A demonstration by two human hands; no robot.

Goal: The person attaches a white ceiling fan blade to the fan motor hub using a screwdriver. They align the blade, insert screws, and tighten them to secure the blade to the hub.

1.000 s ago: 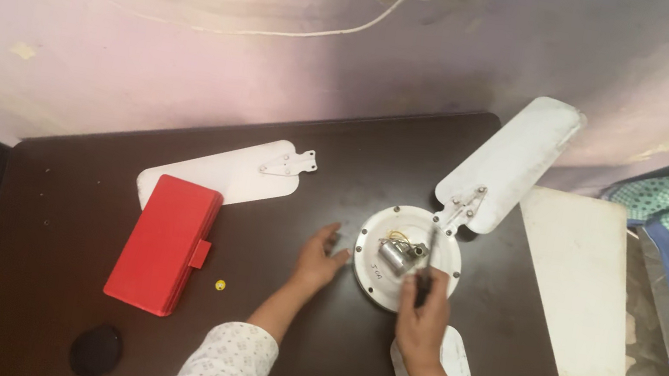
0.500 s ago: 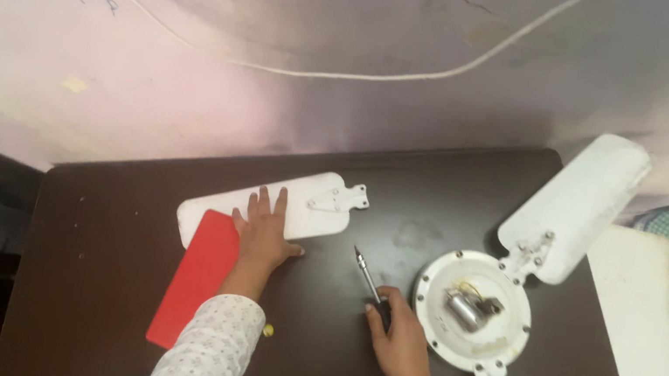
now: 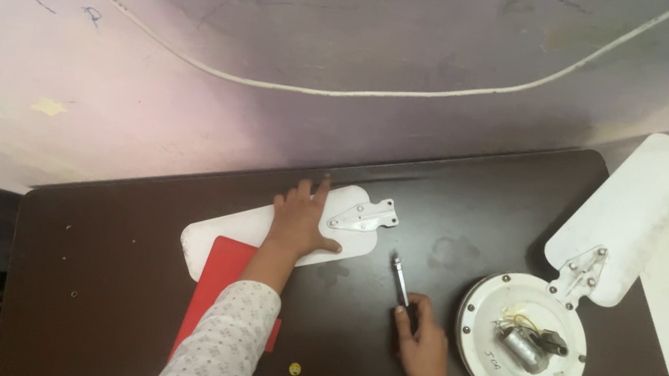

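- Dark brown wooden table (image 3: 119, 271): it carries everything here; its left part shows only a few pale specks.
- Red flat rectangular box (image 3: 216, 281): it lies left of centre, largely covered by the patterned sleeve of the left arm and tucked partly under the loose blade, so its full outline cannot be seen.
- Loose white fan blade with a metal bracket at one end (image 3: 258, 228): its long axis runs from lower left up to the right, bracket end toward the motor.
- Left hand (image 3: 301, 220): it rests flat on the blade's right half, fingers spread and pointing toward the wall; the grip is wide, pressing rather than closing on anything.
- Small yellow round bit (image 3: 294, 369): it sits alone on the table between the two forearms; too small to identify.
- Slim metal-shafted screwdriver (image 3: 402, 282): it lies between the blade's bracket and the motor, shaft pointing up and slightly left, away from the person.
- Right hand (image 3: 421, 344): it is the nearer hand to the tool, fingertips on its lower, handle end. The handle is hidden under the fingers, so I cannot tell whether the grip is closed round it or only touching.
- White round ceiling-fan motor housing with exposed wiring and a grey capacitor (image 3: 522, 340): just right of the right hand, apart from it.
- Two attached blades: one reaches up right; the lower one is cut off by the frame edge.
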